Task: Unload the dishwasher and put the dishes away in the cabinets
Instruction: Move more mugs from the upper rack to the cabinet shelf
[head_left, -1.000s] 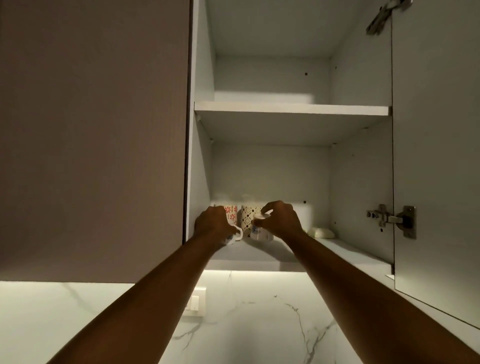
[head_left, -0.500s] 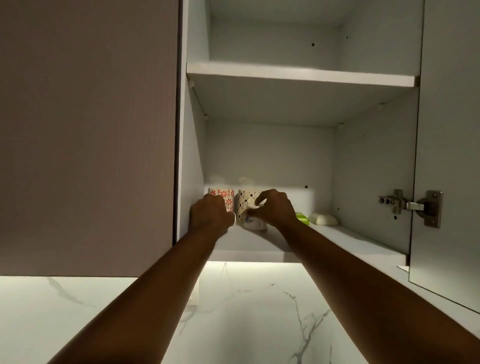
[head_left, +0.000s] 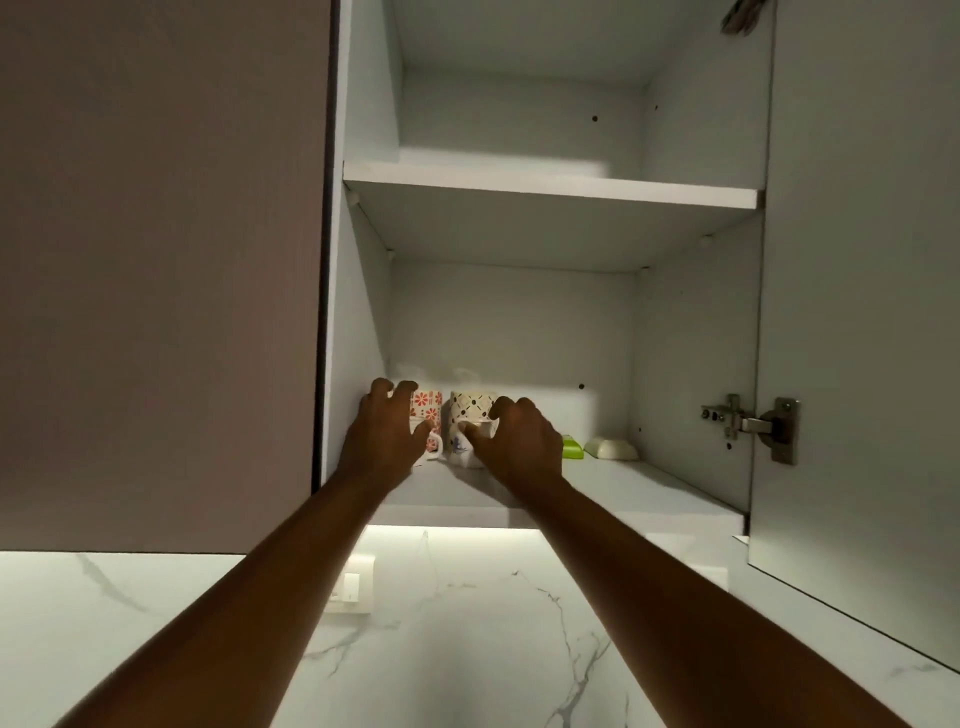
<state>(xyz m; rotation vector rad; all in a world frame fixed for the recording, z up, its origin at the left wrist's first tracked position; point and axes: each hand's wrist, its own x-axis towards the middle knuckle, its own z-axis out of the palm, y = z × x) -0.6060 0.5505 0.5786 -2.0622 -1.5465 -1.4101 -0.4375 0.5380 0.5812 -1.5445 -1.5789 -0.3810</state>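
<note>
Both my arms reach up to the lower shelf (head_left: 649, 488) of an open wall cabinet. Mugs stand at its left end: a red-flower mug (head_left: 427, 405) and a dotted mug (head_left: 470, 404) behind, with a white mug with a handle (head_left: 434, 448) and a blue-print mug (head_left: 461, 446) in front. My left hand (head_left: 387, 434) is in front of the red-flower mug with its fingers spread, and its thumb lies by the handled mug. My right hand (head_left: 522, 444) arches loosely over the blue-print mug, with its thumb touching that mug's top.
A green item (head_left: 572, 448) and a pale shallow dish (head_left: 611, 448) lie further right on the same shelf. The upper shelf (head_left: 550, 188) is above. The open door (head_left: 857, 312) with its hinge (head_left: 748, 423) stands at the right, a closed door (head_left: 156, 260) at the left, and a wall switch (head_left: 353, 584) below.
My left hand has spread its fingers and let go of the handled mug. My right hand's fingers have loosened over the blue-print mug. The view has tilted slightly upward.
</note>
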